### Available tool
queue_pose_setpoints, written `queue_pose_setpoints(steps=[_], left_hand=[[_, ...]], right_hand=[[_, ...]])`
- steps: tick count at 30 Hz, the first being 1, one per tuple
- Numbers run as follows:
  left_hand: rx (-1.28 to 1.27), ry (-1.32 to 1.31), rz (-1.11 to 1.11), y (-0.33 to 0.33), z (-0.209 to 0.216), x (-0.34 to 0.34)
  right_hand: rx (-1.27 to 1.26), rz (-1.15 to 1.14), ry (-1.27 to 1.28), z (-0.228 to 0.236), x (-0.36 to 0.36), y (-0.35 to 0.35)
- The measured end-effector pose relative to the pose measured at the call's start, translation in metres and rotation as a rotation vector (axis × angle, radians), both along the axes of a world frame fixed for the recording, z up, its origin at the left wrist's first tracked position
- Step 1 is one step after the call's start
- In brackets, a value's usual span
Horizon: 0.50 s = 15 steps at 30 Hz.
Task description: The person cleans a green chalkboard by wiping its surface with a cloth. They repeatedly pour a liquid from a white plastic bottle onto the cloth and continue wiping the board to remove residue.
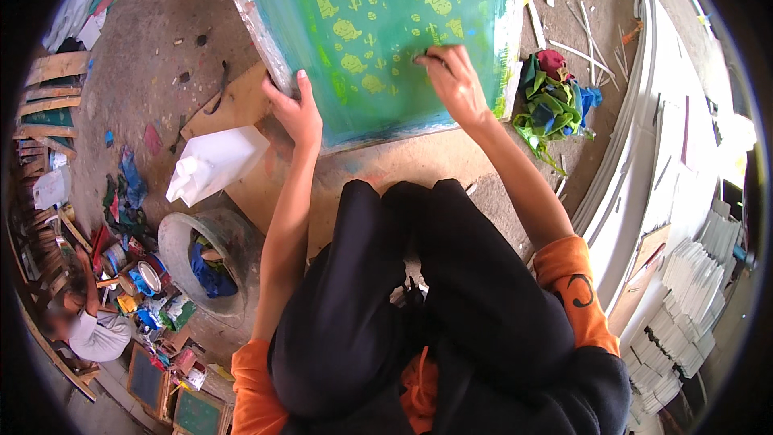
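Observation:
A screen-printing frame (378, 121) with green mesh and pale yellow-green animal shapes leans before my knees, its rim whitish and paint-smeared. At its lower left corner, my left hand (299, 111) grips the rim, the thumb raised along the near side and the other fingers partly hidden. My right hand (456, 89) is closed in a pinch over the lower right part of the mesh. Something small and dark shows at those fingertips, too little of it to name. A white plastic jug (219, 163) is just left of my left forearm.
A board (378, 159) lies under the frame. Coloured rags (555, 101) are heaped at its right, near long white strips (620, 169). To the left, a grey bucket (181, 246) holds cloth, beside paint cans (149, 274). Another person (97, 330) is at the far lower left.

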<state>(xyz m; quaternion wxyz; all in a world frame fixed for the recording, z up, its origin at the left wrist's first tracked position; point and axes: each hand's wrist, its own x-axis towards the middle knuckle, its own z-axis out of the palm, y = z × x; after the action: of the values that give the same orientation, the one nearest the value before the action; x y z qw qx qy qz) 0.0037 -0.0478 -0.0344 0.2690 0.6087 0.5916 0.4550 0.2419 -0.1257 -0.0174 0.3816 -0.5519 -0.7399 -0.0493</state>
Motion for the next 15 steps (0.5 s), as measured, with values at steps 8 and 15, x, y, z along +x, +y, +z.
queue_pose_setpoints(steps=[8,15], left_hand=[[0.016,0.007,0.008,0.0,0.0,0.001],[-0.002,-0.012,0.003,0.002,-0.002,0.001]], right_hand=[[-0.075,-0.178,0.127,-0.004,-0.022,-0.017],[-0.028,-0.448,-0.089,-0.001,-0.023,0.005]])
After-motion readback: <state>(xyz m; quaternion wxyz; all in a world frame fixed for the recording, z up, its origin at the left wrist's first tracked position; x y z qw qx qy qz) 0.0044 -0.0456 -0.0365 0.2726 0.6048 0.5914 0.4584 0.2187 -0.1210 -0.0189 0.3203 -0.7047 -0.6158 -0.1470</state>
